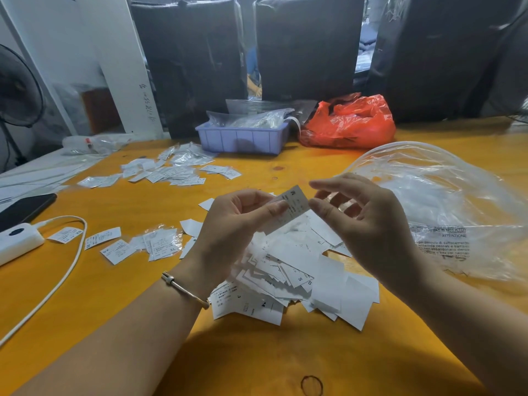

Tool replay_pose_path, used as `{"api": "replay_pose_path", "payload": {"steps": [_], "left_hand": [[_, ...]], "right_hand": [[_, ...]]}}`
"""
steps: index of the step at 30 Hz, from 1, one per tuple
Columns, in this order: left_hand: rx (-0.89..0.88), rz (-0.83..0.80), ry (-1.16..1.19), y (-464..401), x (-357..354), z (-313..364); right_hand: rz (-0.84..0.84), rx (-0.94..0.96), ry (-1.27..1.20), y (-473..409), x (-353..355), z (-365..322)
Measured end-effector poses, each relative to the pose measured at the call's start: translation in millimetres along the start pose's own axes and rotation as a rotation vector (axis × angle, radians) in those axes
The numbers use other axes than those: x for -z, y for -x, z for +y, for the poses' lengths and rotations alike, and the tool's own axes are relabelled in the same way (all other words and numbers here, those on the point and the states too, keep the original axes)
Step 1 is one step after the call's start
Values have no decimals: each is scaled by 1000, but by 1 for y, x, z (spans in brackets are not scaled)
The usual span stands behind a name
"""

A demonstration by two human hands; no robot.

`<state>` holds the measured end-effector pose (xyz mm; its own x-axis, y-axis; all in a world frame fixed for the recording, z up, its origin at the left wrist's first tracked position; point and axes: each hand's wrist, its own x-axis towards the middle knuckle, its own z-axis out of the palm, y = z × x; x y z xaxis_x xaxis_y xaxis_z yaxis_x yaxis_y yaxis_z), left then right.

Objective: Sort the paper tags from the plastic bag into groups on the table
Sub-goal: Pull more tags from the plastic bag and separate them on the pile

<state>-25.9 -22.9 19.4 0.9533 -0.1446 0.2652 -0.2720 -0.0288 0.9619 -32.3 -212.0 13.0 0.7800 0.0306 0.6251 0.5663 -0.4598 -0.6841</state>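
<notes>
A big heap of tags (pixel 297 281) lies on the yellow table (pixel 257 352), close to the person. The tags are small white paper slips with tiny dark print. Some show the letter S. Many lie blank side up, all mixed and on top of each other.

Above the heap, the left hand (pixel 231 224) pinches one tag (pixel 291 208) between thumb and fingers. This tag is white and tilted, with small print on it. The right hand (pixel 363 221) is just beside it, with its thumb tip touching the tag's edge. Its other fingers are spread and a little bent. A thin bracelet (pixel 183 290) sits on the left wrist.

To the left lie a few sorted tags (pixel 114 244) in a row, one marked XL. Near them are a white charger (pixel 17 241) with a cable (pixel 65 270), and a dark phone (pixel 25 208).

To the right is a big clear plastic bag (pixel 440 207) with black print on it.

Farther back, more tags (pixel 171 172) lie in small groups. Behind them stand a purple tray (pixel 243 140) and a red bag (pixel 351 124).
</notes>
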Motion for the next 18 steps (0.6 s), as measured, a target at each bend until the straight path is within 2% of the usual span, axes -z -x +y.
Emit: {"api": "replay_pose_path", "payload": {"steps": [5, 10, 13, 18], "left_hand": [[12, 4, 22, -1, 1, -1], [-1, -14, 58, -1, 0, -2], [-7, -33, 58, 0, 1, -3], [-3, -35, 55, -1, 1, -4]], "right_hand": [[-94, 118, 174, 3, -7, -3], [-188, 136, 231, 4, -7, -3], [-216, 113, 189, 4, -6, -2], [-235, -43, -6, 2, -6, 0]]}}
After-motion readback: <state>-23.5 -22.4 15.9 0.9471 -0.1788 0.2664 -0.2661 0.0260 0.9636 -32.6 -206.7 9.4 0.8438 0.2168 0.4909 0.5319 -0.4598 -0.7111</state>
